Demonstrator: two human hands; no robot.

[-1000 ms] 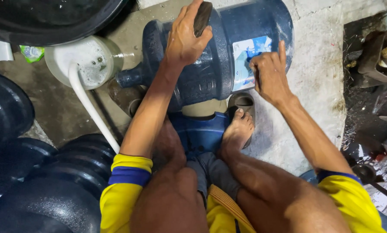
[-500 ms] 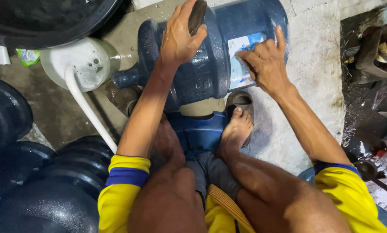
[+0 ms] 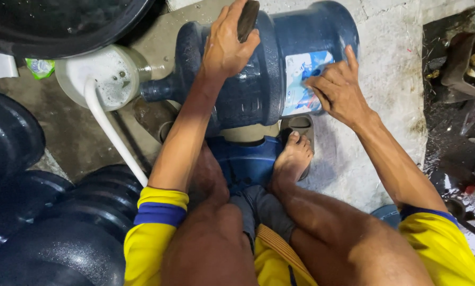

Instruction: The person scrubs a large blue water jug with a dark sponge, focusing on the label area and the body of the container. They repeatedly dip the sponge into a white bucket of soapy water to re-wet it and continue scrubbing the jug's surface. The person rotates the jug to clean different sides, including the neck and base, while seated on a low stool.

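Dark blue jugs (image 3: 47, 228) crowd my left side, and a white bucket (image 3: 102, 74) with a hose (image 3: 113, 135) sits by the neck. The water jug (image 3: 258, 79) lies sideways on the concrete ahead of my foot (image 3: 293, 159), neck pointing left. My left hand (image 3: 227, 45) grips a dark scrubber (image 3: 247, 20) on top; my right hand (image 3: 338, 87), fingers curled, presses its label (image 3: 301, 79).

The big plastic water bottle (image 3: 258, 69) was dark blue with a white and light blue paper label (image 3: 301, 79), the short sleeves (image 3: 160, 222) were yellow with a blue band, and the round plastic funnel (image 3: 102, 74) was white.
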